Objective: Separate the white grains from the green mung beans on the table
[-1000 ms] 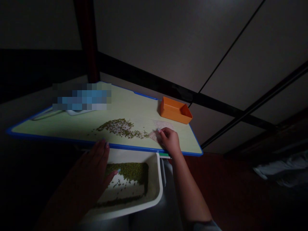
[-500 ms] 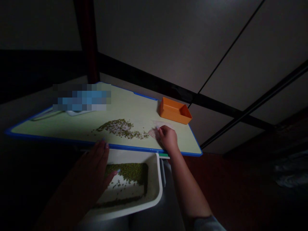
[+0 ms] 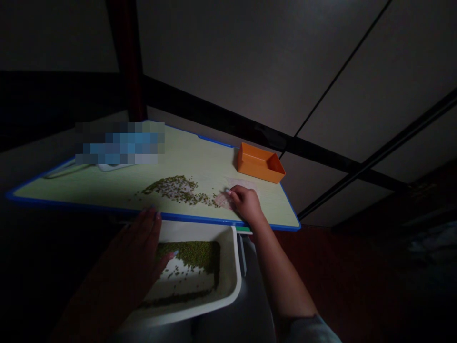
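My right hand (image 3: 247,204) is over the pale tabletop (image 3: 193,147), its fingers curled in and thumb pressed to the index finger. Anything in that pinch is too small to make out. Just left of it, small green beans (image 3: 174,186) lie scattered in a loose pile, with a pinkish patch (image 3: 224,200) between pile and fingertips. My left hand (image 3: 141,243) lies stretched out with its fingertips at the table's blue near edge. Its thumb points over a white tub (image 3: 233,286) below, which holds more green beans (image 3: 200,255).
An orange open box (image 3: 260,171) stands at the table's far right. A blurred-out bluish device (image 3: 121,147) with a cable sits at the far left. Behind the table rises a panelled cabinet front (image 3: 228,62). The surroundings are dim.
My right hand has shifted slightly left, its fingertips closer to the scattered beans. My left hand keeps its place at the table edge.
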Demonstrator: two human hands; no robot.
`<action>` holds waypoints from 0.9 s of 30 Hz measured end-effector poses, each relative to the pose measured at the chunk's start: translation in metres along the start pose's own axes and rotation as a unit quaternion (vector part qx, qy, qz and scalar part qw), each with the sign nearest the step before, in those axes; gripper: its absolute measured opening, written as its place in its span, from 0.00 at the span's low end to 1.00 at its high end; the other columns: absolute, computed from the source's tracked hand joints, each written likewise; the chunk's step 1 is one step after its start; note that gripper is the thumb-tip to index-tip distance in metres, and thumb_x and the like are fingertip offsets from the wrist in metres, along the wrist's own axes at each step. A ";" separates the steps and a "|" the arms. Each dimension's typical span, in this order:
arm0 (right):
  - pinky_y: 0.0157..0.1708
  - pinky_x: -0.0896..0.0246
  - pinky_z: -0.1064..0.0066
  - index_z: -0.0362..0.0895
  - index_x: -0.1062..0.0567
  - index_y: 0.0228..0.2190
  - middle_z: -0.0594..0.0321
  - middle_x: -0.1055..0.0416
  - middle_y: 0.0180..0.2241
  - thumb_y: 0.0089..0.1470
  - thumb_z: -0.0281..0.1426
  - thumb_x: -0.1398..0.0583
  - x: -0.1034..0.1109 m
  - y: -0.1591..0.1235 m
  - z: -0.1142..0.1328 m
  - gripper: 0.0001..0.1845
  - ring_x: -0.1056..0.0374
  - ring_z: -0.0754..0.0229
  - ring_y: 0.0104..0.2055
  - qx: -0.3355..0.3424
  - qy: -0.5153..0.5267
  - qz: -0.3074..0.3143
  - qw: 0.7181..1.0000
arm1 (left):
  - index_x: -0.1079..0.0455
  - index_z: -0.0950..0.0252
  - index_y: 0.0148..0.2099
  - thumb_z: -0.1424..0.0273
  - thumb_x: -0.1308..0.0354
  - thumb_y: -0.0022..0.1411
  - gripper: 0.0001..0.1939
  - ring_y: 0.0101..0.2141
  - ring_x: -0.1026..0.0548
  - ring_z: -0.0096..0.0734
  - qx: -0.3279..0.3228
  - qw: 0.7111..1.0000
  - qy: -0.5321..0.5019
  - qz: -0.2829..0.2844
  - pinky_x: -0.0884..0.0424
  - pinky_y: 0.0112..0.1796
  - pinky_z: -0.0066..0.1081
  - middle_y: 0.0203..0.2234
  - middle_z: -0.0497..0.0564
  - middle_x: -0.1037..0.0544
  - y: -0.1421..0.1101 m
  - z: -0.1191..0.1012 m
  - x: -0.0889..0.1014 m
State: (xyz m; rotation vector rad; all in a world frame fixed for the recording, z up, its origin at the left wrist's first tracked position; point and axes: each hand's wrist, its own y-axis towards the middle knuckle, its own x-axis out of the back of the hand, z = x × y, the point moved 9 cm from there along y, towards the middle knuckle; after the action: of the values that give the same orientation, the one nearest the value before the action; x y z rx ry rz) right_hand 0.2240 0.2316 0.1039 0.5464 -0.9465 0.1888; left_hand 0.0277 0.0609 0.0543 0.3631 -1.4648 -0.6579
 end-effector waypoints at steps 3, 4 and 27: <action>0.30 0.45 0.75 0.45 0.23 0.30 0.64 0.26 0.24 0.60 0.37 0.44 -0.003 -0.001 -0.003 0.14 0.33 0.63 0.27 -0.001 0.060 0.011 0.998 | 0.59 0.77 0.68 0.55 0.57 0.61 0.41 0.60 0.36 0.59 -0.001 1.000 -0.013 0.000 0.33 0.54 0.53 0.61 0.74 0.37 0.002 0.000 0.003; 0.29 0.45 0.75 0.45 0.23 0.29 0.65 0.26 0.24 0.60 0.38 0.44 -0.003 -0.001 -0.006 0.14 0.34 0.63 0.26 -0.008 0.082 0.008 0.997 | 0.59 0.76 0.68 0.55 0.57 0.61 0.41 0.61 0.37 0.59 0.000 1.000 -0.019 0.004 0.33 0.54 0.53 0.61 0.73 0.37 0.002 0.000 0.003; 0.24 0.48 0.75 0.43 0.26 0.26 0.66 0.29 0.21 0.56 0.42 0.43 -0.003 -0.014 -0.016 0.16 0.37 0.65 0.22 -0.028 0.195 0.037 0.980 | 0.61 0.77 0.68 0.55 0.59 0.62 0.40 0.63 0.40 0.57 0.013 1.000 0.003 0.018 0.36 0.56 0.51 0.63 0.73 0.40 -0.003 0.002 -0.004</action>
State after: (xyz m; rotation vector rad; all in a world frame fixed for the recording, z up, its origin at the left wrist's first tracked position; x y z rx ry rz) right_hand 0.2388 0.2281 0.0891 0.4036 -0.5882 0.3229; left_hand 0.0248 0.0612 0.0496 0.3577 -1.4727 -0.6103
